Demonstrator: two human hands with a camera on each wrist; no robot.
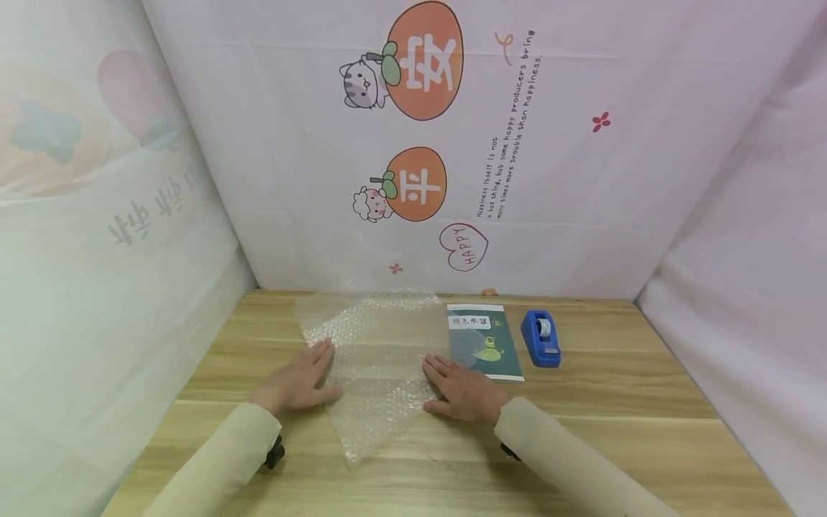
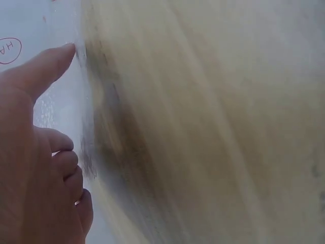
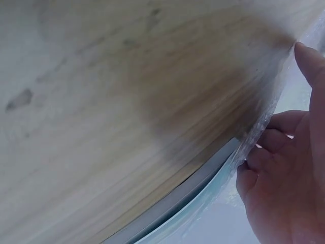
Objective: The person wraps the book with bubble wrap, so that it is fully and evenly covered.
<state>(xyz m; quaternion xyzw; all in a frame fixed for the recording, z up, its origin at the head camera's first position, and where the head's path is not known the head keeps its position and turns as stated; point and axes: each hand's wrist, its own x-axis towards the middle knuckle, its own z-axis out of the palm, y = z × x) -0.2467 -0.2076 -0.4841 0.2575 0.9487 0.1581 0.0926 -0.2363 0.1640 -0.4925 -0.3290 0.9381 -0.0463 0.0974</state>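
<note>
A clear sheet of bubble wrap lies spread on the wooden table, one corner pointing toward the person. On its left edge rests my left hand, fingers extended and thumb apart. My right hand lies on the right edge, its fingers also stretched out over the plastic. Just beyond the right hand is a dark green booklet with white bands and a yellow-green drawing; the wrap's right side overlaps its left part. In the right wrist view the booklet's edge shows beside the fingers.
A blue tape dispenser with a roll of tape stands right of the booklet. Printed white cloth hangs behind the wooden table, and more cloth hangs at both sides.
</note>
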